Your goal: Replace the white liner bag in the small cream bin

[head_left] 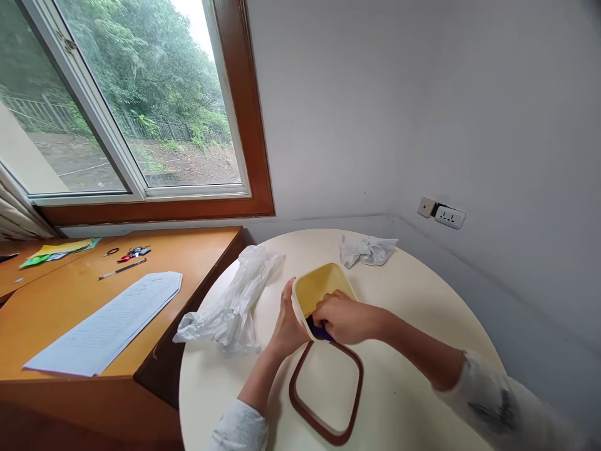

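Note:
My left hand (287, 322) is wrapped round the left side of a small yellow bin (323, 279), which tilts with its mouth towards me above the round table. My right hand (342, 316) reaches into the bin with its fingers curled on a dark purple cloth (318, 329) against the lower inner wall. Part of the cloth is hidden beneath the fingers. Just below the bin, a brown square ring with rounded corners (359, 382) lies flat on the table.
A crumpled white plastic bag (239, 300) lies left on the round table (413, 388); a knotted plastic bag (369, 250) sits at its back. Papers (113, 319), a pen (123, 269) and keys (136, 252) rest on the wooden desk (206, 250). Wall sockets (449, 217) are at right.

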